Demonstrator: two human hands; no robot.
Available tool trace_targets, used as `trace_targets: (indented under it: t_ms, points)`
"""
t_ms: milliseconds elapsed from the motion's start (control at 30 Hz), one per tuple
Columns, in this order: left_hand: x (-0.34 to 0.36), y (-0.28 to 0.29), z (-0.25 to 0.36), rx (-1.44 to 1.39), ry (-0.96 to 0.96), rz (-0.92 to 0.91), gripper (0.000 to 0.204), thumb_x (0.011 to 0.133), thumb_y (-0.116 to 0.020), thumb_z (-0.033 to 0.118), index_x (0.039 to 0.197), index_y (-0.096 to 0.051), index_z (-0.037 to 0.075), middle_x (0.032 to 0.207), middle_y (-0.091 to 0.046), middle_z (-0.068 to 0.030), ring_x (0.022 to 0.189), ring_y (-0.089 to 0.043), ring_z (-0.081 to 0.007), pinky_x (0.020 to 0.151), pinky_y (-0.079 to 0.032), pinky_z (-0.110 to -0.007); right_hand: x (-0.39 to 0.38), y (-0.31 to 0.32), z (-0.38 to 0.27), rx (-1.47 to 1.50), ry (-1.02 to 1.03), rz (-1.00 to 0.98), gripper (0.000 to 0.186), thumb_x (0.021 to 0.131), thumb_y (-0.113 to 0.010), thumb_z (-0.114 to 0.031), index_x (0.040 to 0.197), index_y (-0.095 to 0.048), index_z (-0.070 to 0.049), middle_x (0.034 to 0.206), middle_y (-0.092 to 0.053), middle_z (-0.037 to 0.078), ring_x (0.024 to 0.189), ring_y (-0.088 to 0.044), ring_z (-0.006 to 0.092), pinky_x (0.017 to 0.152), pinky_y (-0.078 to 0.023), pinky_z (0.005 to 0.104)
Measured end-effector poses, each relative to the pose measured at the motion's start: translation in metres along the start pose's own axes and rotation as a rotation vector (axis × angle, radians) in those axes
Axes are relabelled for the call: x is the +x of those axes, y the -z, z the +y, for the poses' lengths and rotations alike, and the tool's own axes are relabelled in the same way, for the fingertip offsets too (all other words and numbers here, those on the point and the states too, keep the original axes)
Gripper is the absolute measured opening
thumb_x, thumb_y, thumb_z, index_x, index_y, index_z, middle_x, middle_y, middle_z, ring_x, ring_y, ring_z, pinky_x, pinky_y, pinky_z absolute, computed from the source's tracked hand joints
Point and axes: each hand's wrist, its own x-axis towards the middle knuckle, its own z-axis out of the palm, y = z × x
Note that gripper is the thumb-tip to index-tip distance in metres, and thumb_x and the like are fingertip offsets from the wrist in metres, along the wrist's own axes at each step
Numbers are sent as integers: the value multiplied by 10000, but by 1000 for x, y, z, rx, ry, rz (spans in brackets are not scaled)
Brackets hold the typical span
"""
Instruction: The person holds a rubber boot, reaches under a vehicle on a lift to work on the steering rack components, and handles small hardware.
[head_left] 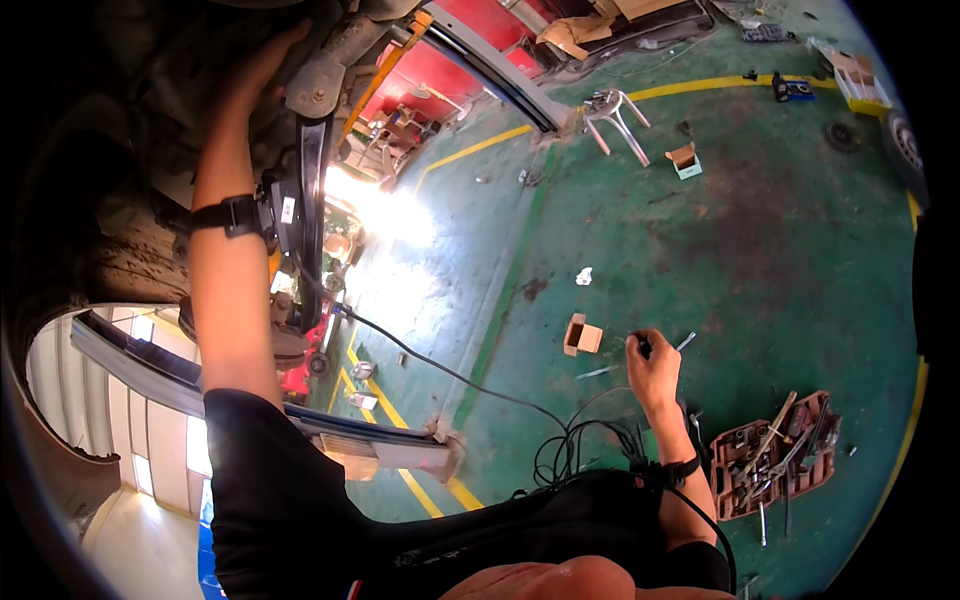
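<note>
Underbody (140,262) of a vehicle looms at upper left, and up goes the left arm, straight into the shadow! The left hand (262,75) is right beside a bolted metal suspension bracket (325,82); whether it touches, I can't tell, and most of the fingers are lost in the dark, so their grip I can't call.

Down to the right hand (655,372), out over the green floor (760,270): fingers curled in, narrow, closed around a small dark piece (645,349) in front of the palm. A silver tool shaft (686,341) pokes out just beyond the knuckles; held or lying behind, no telling from here.

Just left of that hand, an open cardboard box (588,337) on the floor. Toward the floor's right edge, a brown tool case (722,480) heaped with tools, a silver shaft (763,523) beside its near edge. Loops of black cable (560,455) lie close to the body. Toward the floor's far edge, a metal stool (628,112) with small items on top, an open teal-sided box (688,168) near its legs, and a wheel (903,148) at the far right corner.
</note>
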Motion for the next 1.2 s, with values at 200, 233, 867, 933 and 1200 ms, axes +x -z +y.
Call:
trace_targets:
  t_ms: [200, 233, 867, 933, 1200]
  points:
    - [16, 10, -6, -40, 69, -133, 629, 743, -752, 625, 1102, -674, 114, 815, -680, 1, 570, -572, -65, 393, -371, -199, -6, 9, 19, -23, -35, 34, 217, 880, -654, -168, 927, -680, 43, 682, -651, 156, 598, -629, 220, 606, -493, 336]
    - [21, 18, 1, 41, 133, -204, 628, 744, -748, 629, 1091, -673, 110, 783, -678, -1, 527, -565, -68, 385, -368, -198, -5, 7, 24, -16, -30, 54, 210, 877, -660, -165, 917, -681, 40, 662, -635, 131, 581, -592, 181, 591, -479, 324]
    - [-17, 16, 21, 472, -273, 45, 665, 931, -542, 567, 1427, -492, 126, 1368, -541, -217, 1279, -507, -331, 1049, -411, -421, -23, 3, 33, -152, -30, -52, 221, 879, -638, -186, 902, -687, 29, 744, -675, 207, 694, -688, 341, 649, -520, 388]
    - [8, 27, 5, 455, -269, -45, 649, 938, -536, 560, 1405, -505, 111, 1323, -561, -216, 1238, -530, -328, 1023, -426, -420, -28, 12, 33, -162, -10, -5, 227, 879, -635, -190, 897, -688, 30, 746, -676, 209, 701, -690, 345, 657, -522, 389]
    - [35, 29, -29, 521, -308, -108, 597, 964, -513, 530, 1319, -556, 52, 1143, -641, -210, 1073, -620, -318, 916, -489, -415, -35, 24, 35, -100, -47, 60, 222, 877, -615, -165, 890, -682, 46, 739, -679, 189, 676, -680, 304, 659, -527, 378]
